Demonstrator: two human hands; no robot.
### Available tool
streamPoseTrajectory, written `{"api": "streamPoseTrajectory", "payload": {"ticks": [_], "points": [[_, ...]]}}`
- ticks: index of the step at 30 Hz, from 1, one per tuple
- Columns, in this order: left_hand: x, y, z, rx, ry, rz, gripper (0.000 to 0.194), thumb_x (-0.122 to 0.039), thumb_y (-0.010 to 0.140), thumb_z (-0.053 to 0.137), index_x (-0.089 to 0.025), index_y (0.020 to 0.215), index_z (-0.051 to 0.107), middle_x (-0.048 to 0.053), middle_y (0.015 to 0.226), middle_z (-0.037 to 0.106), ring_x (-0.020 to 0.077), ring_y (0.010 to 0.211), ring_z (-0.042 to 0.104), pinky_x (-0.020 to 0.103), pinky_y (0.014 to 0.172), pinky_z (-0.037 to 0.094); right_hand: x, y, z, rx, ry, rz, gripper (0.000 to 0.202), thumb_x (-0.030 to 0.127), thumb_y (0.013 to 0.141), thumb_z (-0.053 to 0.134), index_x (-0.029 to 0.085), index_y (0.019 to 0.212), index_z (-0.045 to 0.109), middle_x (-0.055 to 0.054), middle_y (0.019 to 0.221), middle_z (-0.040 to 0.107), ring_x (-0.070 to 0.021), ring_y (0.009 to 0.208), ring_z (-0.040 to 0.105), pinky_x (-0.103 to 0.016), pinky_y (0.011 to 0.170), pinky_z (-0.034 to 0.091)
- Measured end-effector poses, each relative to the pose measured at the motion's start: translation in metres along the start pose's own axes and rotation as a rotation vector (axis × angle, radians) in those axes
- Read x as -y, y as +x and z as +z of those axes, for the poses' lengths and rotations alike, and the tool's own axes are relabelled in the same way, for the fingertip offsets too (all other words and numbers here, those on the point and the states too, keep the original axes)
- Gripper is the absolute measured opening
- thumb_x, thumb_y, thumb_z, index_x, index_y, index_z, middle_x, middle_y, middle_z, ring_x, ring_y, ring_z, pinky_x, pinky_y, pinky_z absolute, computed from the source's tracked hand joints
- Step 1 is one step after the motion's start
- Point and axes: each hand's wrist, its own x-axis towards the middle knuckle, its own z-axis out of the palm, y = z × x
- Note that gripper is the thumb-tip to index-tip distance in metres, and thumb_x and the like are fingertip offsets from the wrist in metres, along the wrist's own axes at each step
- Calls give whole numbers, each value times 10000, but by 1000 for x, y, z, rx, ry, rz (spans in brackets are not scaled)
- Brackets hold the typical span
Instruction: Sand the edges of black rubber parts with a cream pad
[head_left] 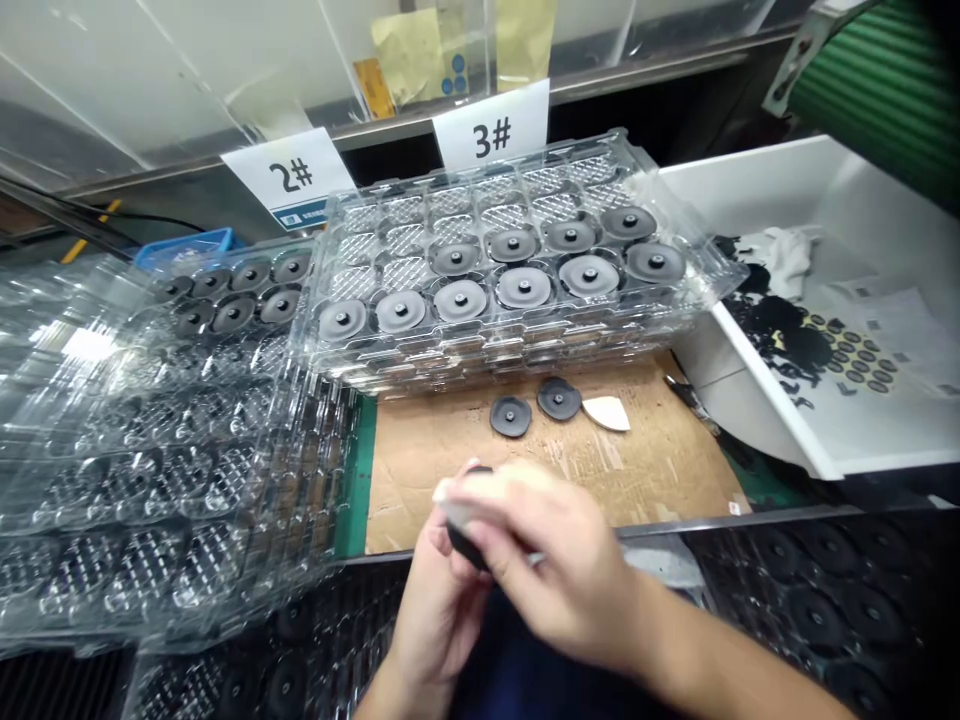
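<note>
My left hand (446,590) is closed around a black rubber disc (469,548), held just off the cardboard's front edge. My right hand (551,555) is closed over the same disc from above. Between its fingers and the disc shows a pale flat piece (461,512), blurred and partly hidden. Beyond the hands, two similar black discs with a small centre stud lie on the cardboard (427,440), a left disc (511,417) and a right disc (559,398). A white, pointed flat piece (607,412) lies beside the right one.
A stack of clear plastic trays (480,345) stands behind the cardboard, its top tray partly filled with discs. More clear trays (187,430) fill the left side. At right, a white bin (780,410) holds black scraps, beside a metal tool (690,400). A green ribbed hose (885,100) hangs above.
</note>
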Motion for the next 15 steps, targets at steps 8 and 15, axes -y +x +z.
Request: {"api": "streamPoseTrajectory", "payload": {"ticks": [8, 15], "points": [[3, 4, 2, -40, -58, -86, 322, -304, 703, 673, -264, 1020, 627, -4, 1043, 653, 151, 972, 582, 208, 807, 471, 1, 13, 9, 16, -148, -33, 249, 124, 868, 425, 131, 1068, 574, -66, 905, 617, -156, 830, 554, -284, 778, 447], [-5, 6, 12, 70, -122, -62, 529, -184, 526, 799, -260, 1023, 633, 7, 1053, 669, 157, 944, 610, 202, 821, 472, 8, -10, -21, 201, -128, 206, 188, 116, 855, 482, 221, 949, 606, 23, 804, 611, -88, 722, 558, -189, 650, 420]]}}
